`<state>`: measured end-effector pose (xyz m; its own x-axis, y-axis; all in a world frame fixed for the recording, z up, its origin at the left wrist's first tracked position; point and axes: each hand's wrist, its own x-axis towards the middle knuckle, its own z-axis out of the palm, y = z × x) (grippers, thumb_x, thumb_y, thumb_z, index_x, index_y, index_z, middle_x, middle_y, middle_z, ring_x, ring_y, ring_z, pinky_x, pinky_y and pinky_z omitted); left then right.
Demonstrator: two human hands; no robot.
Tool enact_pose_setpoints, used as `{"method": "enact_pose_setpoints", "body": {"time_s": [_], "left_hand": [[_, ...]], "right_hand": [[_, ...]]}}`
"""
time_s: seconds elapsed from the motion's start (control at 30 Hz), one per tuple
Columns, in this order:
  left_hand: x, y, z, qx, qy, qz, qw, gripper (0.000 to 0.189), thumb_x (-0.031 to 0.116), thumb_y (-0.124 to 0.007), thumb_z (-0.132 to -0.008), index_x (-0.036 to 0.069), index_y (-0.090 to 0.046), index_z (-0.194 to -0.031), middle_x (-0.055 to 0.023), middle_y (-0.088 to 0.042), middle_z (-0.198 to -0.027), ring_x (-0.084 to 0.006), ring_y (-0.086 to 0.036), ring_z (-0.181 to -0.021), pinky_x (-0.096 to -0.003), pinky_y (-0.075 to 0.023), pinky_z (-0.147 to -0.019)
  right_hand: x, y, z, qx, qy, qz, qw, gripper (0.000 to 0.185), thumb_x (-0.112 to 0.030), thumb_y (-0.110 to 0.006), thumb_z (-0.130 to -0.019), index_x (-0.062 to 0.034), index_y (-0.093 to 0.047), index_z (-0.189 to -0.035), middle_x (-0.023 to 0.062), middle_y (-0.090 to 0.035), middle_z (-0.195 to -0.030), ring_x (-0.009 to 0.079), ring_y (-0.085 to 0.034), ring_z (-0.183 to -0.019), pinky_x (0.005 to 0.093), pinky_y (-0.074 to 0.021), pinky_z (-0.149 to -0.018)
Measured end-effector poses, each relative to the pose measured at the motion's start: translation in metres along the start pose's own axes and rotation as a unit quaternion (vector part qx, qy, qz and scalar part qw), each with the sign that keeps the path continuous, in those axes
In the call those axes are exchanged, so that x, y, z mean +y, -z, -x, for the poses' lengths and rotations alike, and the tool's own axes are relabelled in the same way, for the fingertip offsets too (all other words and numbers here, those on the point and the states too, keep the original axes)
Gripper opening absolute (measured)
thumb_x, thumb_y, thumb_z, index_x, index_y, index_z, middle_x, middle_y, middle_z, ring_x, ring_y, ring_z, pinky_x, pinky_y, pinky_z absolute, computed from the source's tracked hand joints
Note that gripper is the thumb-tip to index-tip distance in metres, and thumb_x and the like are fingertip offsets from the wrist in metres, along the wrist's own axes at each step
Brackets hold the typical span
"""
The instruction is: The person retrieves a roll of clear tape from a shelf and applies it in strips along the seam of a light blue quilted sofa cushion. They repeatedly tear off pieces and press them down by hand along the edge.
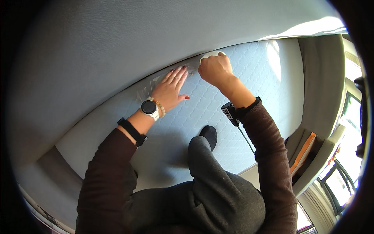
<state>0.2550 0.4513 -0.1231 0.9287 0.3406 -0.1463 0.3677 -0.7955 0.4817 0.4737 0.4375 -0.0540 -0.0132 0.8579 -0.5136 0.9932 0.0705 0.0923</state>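
My left hand lies flat, fingers extended, on strips of clear tape or film near the edge of a light blue quilted mattress. It wears a smartwatch and a beaded bracelet. Closed around a roll of whitish tape, my right hand rests at the same mattress edge, beside the upholstered headboard. Between the two hands, a small brownish spot shows on the fabric. The roll's lower part is hidden by my fingers.
A grey upholstered headboard runs along the mattress. My knee and a black-socked foot are on the mattress. A grey padded bed side stands at the right, with an orange strip and windows beyond.
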Motion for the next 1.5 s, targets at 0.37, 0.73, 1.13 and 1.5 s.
{"method": "enact_pose_setpoints", "body": {"time_s": [0.37, 0.73, 1.13, 1.5], "left_hand": [[-0.004, 0.019, 0.048, -0.066, 0.051, -0.053, 0.995, 0.091, 0.051, -0.061, -0.094, -0.002, -0.024, -0.158, -0.0157, -0.024, -0.167, -0.0285, -0.024, -0.154, -0.0407, -0.0237, -0.125], [-0.019, 0.006, 0.062, -0.008, 0.015, -0.035, 0.999, 0.088, 0.043, -0.067, -0.091, 0.0, -0.027, -0.157, -0.0155, -0.027, -0.165, -0.0293, -0.028, -0.152, -0.0418, -0.0272, -0.124], [-0.008, 0.031, 0.047, -0.001, -0.062, 0.002, 0.998, 0.085, 0.046, -0.062, -0.094, 0.001, -0.027, -0.158, -0.0129, -0.027, -0.166, -0.0283, -0.026, -0.153, -0.0409, -0.0249, -0.126], [0.015, 0.056, 0.026, 0.047, -0.061, 0.006, 0.997, 0.077, 0.044, -0.063, -0.095, 0.0, -0.038, -0.153, -0.0123, -0.042, -0.158, -0.0252, -0.035, -0.149, -0.041, -0.0278, -0.124]], "right_hand": [[-0.084, 0.002, 0.083, 0.019, 0.126, 0.002, 0.992, 0.014, -0.017, -0.062, -0.085, -0.0073, -0.069, -0.092, 0.0045, -0.072, -0.077, 0.0232, -0.072, -0.066, 0.0417, -0.0484, -0.079], [-0.047, 0.004, 0.104, 0.111, -0.007, -0.181, 0.977, 0.027, -0.032, -0.061, -0.091, -0.0103, -0.067, -0.076, 0.0083, -0.063, -0.054, 0.0271, -0.066, -0.052, 0.0411, -0.0545, -0.058], [0.009, 0.03, 0.012, -0.166, -0.128, -0.144, 0.967, 0.038, -0.041, -0.061, -0.098, -0.0093, -0.076, -0.083, 0.0037, -0.07, -0.062, 0.0187, -0.072, -0.066, 0.0334, -0.0562, -0.068], [-0.046, 0.062, 0.014, -0.131, -0.088, -0.069, 0.985, 0.014, -0.018, -0.066, -0.088, -0.0118, -0.078, -0.088, 0.0093, -0.076, -0.086, 0.0268, -0.075, -0.082, 0.0354, -0.0585, -0.068]]}}
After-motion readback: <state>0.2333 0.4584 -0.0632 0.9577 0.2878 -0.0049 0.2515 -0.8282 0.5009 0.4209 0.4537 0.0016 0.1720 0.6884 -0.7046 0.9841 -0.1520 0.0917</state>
